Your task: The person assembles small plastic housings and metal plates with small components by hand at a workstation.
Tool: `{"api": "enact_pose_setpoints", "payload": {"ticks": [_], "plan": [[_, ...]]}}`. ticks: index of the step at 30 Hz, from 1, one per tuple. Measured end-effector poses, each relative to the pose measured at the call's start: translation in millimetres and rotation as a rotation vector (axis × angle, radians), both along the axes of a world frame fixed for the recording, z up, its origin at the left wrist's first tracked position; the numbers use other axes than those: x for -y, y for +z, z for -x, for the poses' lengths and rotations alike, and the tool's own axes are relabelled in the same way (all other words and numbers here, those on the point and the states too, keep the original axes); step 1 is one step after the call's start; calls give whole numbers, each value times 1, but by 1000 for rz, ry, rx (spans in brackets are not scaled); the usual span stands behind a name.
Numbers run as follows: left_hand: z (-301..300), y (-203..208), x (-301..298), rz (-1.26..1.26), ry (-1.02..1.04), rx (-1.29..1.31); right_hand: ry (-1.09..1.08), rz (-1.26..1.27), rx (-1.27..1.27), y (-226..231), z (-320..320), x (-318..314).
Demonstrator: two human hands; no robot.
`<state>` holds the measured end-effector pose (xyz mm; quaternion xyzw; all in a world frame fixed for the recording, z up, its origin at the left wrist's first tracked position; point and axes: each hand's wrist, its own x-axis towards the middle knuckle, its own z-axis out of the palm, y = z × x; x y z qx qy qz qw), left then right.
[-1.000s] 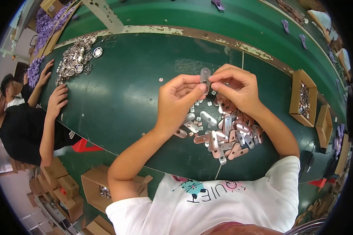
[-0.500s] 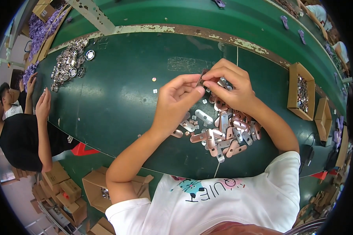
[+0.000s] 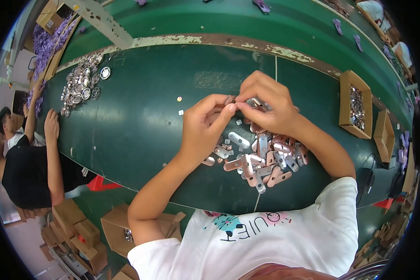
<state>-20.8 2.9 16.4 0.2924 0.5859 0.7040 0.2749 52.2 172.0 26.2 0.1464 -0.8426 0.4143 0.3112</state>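
My left hand (image 3: 204,125) and my right hand (image 3: 265,103) meet above the green table (image 3: 135,121), fingertips pinched together on a small oblong metal piece (image 3: 230,100) that is mostly hidden by the fingers. Just below the hands lies a pile of pink and silver oblong metal pieces (image 3: 266,158). A couple of tiny loose bits (image 3: 179,99) rest on the table left of my left hand.
A heap of round silver parts (image 3: 81,86) lies at the table's far left. Two cardboard trays of small parts (image 3: 354,105) stand at the right. A person in a black top (image 3: 28,168) sits at the left, one hand on the table edge. Cardboard boxes (image 3: 74,228) sit on the floor.
My two hands have stayed together on the small metal piece, turning it slightly between the fingertips. The view has shifted a little; the person at the left has raised one arm.
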Motion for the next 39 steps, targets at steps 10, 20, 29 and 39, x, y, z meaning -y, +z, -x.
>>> {"api": "enact_pose_setpoints", "payload": {"ticks": [10,20,29,39], "plan": [[-12,0,1,119,-106,84,-689,-50,233,-6,114,-153],[-4,-8,7,215,-270,259,-1064,-508,748,-63,191,-257],[4,3,-1,242,-276,448,-107,583,342,23,48,-55],[-7,-3,4,197,-340,511,-127,567,416,3,-16,19]]}}
